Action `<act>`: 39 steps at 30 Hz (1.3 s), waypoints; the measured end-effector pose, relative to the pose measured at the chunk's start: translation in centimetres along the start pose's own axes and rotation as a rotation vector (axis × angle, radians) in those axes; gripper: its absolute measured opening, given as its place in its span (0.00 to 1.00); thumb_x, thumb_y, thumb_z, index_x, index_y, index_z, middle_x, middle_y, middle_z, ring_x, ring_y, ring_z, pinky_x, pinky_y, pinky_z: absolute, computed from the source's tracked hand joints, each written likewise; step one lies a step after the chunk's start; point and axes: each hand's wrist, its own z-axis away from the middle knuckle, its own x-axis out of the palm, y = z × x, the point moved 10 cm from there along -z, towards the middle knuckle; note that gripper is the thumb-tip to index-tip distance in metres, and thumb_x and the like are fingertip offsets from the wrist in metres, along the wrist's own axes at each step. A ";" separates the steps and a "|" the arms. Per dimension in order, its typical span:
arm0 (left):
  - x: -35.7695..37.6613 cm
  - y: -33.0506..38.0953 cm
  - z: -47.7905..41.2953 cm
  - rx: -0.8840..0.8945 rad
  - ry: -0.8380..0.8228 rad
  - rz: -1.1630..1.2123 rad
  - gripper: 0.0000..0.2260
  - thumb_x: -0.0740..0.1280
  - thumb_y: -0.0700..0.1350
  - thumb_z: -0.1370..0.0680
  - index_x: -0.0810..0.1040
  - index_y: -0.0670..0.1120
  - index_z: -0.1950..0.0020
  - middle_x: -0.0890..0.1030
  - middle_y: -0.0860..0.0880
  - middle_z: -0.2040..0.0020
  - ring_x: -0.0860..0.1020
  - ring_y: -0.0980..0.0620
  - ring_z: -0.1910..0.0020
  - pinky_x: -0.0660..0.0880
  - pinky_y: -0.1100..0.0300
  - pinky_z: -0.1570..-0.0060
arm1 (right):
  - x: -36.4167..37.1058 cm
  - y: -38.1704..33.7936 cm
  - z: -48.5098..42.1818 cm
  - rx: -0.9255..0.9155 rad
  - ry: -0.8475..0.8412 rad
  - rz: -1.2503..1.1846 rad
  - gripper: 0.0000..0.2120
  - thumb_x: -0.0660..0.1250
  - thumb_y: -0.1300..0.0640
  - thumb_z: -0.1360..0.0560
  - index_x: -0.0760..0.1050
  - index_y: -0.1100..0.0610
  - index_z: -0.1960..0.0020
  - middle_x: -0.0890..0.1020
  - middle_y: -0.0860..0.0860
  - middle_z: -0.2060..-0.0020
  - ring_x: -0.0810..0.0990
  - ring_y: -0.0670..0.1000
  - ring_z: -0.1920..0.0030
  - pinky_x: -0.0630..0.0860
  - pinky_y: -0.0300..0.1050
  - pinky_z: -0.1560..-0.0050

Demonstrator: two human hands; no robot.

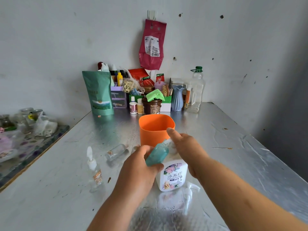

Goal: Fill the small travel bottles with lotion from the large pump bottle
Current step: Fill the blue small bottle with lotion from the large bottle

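Note:
A large white lotion bottle with a flowered label stands on the foil-covered table in front of me. My right hand grips its top, forefinger stretched out; the top itself is hidden under the hand. My left hand holds a small teal travel bottle, tilted with its mouth up against the large bottle's top. A clear small bottle with a white pump stands at the left. Another clear bottle lies on its side behind it. A loose white pump lies beside the large bottle.
An orange cup stands just behind my hands. Along the wall are a green pouch, small jars, a blue vase and a clear jug. A lower table with jars sits at the left.

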 end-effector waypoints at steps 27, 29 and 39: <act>0.4 -0.5 -0.2 -0.001 -0.016 -0.004 0.14 0.74 0.45 0.28 0.75 0.62 0.50 0.81 0.61 0.51 0.79 0.61 0.51 0.76 0.57 0.47 | 0.2 0.5 -0.1 0.012 -0.006 -0.011 0.25 0.60 0.37 0.23 0.73 0.54 0.37 0.79 0.50 0.50 0.76 0.52 0.48 0.69 0.46 0.52; 0.4 -0.2 -0.1 0.009 -0.021 -0.001 0.14 0.73 0.46 0.27 0.75 0.61 0.49 0.81 0.60 0.51 0.79 0.60 0.51 0.76 0.55 0.47 | 0.0 0.2 0.1 0.041 -0.032 0.085 0.27 0.58 0.36 0.23 0.72 0.55 0.35 0.78 0.54 0.45 0.75 0.55 0.44 0.68 0.49 0.46; 0.8 0.0 -0.2 0.004 -0.059 0.046 0.13 0.71 0.46 0.24 0.73 0.64 0.52 0.81 0.60 0.49 0.80 0.58 0.49 0.77 0.51 0.44 | -0.2 -0.4 -0.1 0.076 -0.065 0.013 0.28 0.61 0.38 0.23 0.72 0.58 0.34 0.72 0.51 0.49 0.68 0.52 0.47 0.62 0.47 0.46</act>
